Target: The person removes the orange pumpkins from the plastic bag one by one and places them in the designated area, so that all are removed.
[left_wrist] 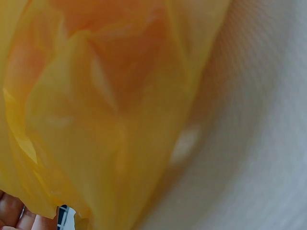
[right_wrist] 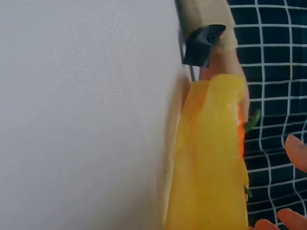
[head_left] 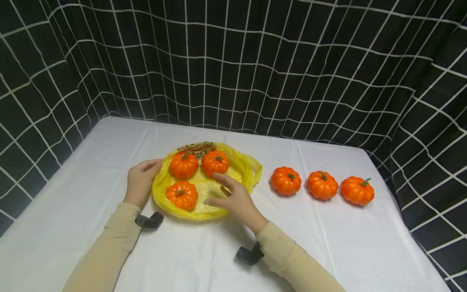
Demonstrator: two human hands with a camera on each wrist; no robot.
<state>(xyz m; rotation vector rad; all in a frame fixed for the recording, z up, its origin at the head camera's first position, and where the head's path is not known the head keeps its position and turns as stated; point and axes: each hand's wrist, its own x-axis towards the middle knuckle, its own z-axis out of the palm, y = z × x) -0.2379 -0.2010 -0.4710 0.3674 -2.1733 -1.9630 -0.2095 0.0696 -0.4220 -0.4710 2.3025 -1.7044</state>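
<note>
A yellow plastic bag point(head_left: 208, 217) lies spread open on the table, its rim rolled into a low ring. Inside it sit three small orange pumpkins with green stems: one at the back left point(head_left: 183, 165), one at the back right point(head_left: 215, 164) and one at the front left point(head_left: 182, 195). My left hand point(head_left: 141, 182) holds the bag's left rim; in the left wrist view the yellow plastic point(left_wrist: 105, 124) hides most of its fingers. Over the bag's right side, my right hand point(head_left: 237, 200) has thumb and fingers spread apart, holding nothing. Its fingertips point(right_wrist: 295, 220) show at the right wrist view's edge.
Three more orange pumpkins stand in a row right of the bag: a near one point(head_left: 285, 181), a middle one point(head_left: 322, 185) and a far-right one point(head_left: 357, 190). A white cloth point(head_left: 175, 259) covers the table. Black curtain with a white grid point(head_left: 233, 73) surrounds the back and sides.
</note>
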